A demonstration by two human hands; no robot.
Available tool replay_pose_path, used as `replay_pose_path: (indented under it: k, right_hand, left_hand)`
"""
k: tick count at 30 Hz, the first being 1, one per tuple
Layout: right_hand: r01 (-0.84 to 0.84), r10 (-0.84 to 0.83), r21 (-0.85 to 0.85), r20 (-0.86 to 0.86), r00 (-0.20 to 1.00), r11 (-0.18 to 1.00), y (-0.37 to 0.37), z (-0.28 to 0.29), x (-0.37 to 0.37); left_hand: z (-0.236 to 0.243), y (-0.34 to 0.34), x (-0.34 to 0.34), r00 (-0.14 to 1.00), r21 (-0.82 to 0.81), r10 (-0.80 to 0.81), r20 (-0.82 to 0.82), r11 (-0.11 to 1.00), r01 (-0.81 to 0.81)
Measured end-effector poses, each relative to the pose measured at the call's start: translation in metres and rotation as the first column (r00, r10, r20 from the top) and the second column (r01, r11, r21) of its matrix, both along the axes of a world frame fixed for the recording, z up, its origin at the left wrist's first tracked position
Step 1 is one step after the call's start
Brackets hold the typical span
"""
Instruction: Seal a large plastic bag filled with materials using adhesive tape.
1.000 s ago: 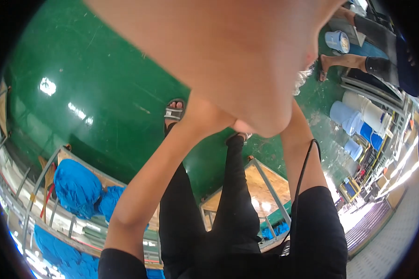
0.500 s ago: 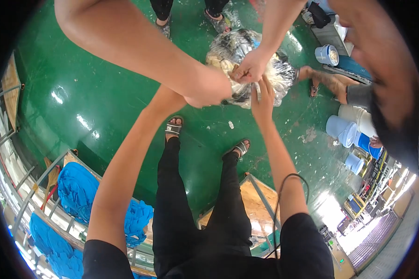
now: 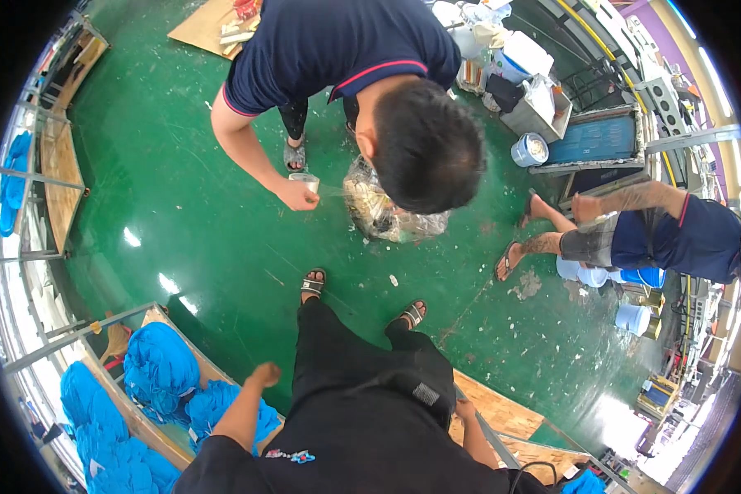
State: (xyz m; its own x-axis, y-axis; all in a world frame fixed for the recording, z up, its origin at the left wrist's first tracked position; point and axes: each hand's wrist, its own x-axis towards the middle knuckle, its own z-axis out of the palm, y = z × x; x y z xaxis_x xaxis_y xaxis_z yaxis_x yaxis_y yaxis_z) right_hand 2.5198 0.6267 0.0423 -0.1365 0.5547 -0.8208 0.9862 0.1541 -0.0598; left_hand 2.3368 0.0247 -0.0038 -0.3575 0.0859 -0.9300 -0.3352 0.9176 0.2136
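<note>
My left hand (image 3: 265, 375) hangs low beside the blue cloth piles (image 3: 161, 366), its fingers curled in and nothing visible in them. My right hand (image 3: 467, 408) is down by the metal-edged wooden shelf (image 3: 498, 405); its fingers are partly hidden, and whether it touches the edge I cannot tell. Ahead of my feet a clear plastic bag (image 3: 403, 227) stuffed with pale and dark scraps lies on the floor. Bending over it, a co-worker holds a roll of clear tape (image 3: 306, 179), with a thin strand stretching toward the bag. The co-worker's head hides part of the bag.
A second person (image 3: 675, 235) is at the right, by several white and blue buckets (image 3: 632, 319). Another bucket (image 3: 530, 149) stands near a blue-topped cart (image 3: 594, 136). A wooden board (image 3: 202, 29) lies far left on the green floor (image 3: 173, 181). Wooden racks (image 3: 58, 173) line the left.
Both my hands have left the bag and dropped back to my sides. The co-worker's arms no longer cross mine; the co-worker now leans over the bag with the tape roll out to the left.
</note>
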Motion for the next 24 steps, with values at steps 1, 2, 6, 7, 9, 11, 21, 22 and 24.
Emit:
replay_pose_path:
  k: [1,2,6,7,9,11,21,22,24]
  right_hand:
    - [0.006,-0.010,0.034,0.103,0.995,0.999,0.000,0.004,-0.001]
    - [-0.014,0.015,-0.014,0.023,1.000,1.000,-0.001,0.007,-0.006]
    - [0.207,-0.214,-0.053,-0.255,0.943,0.977,-0.013,-0.002,-0.058]
    - [0.047,-0.079,-0.091,-0.388,0.918,0.995,-0.012,-0.005,-0.074]
    - [-0.078,0.037,-0.069,-0.465,0.885,0.995,-0.011,-0.012,-0.104]
    - [-0.276,0.247,0.019,-0.509,0.825,0.961,-0.011,-0.020,-0.133]
    - [-0.008,-0.062,-0.159,-0.425,0.903,0.987,-0.005,-0.001,-0.204]
    - [-0.043,-0.020,-0.136,-0.427,0.904,0.990,-0.007,-0.001,-0.204]
    - [-0.047,-0.009,-0.123,-0.415,0.910,0.991,-0.015,-0.004,-0.200]
  left_hand:
    - [0.005,0.005,0.022,0.968,-0.037,0.056,0.245,0.998,-0.048]
    - [0.010,0.009,0.037,0.982,-0.011,0.088,0.168,0.996,-0.087]
    - [0.017,0.038,0.043,0.979,0.061,0.167,0.116,0.983,-0.175]
    - [0.015,0.045,0.027,0.987,0.097,0.149,0.067,0.983,-0.155]
    - [0.010,0.057,-0.018,0.996,0.147,0.044,-0.079,0.989,-0.032]
    - [0.010,0.062,-0.073,0.973,0.159,0.005,-0.231,0.987,0.033]
    - [0.065,0.049,-0.167,0.536,0.507,0.779,-0.327,0.623,-0.596]
    - [0.063,0.047,-0.160,0.554,0.515,0.772,-0.312,0.627,-0.584]
    - [0.056,0.042,-0.138,0.624,0.402,0.741,-0.249,0.665,-0.630]
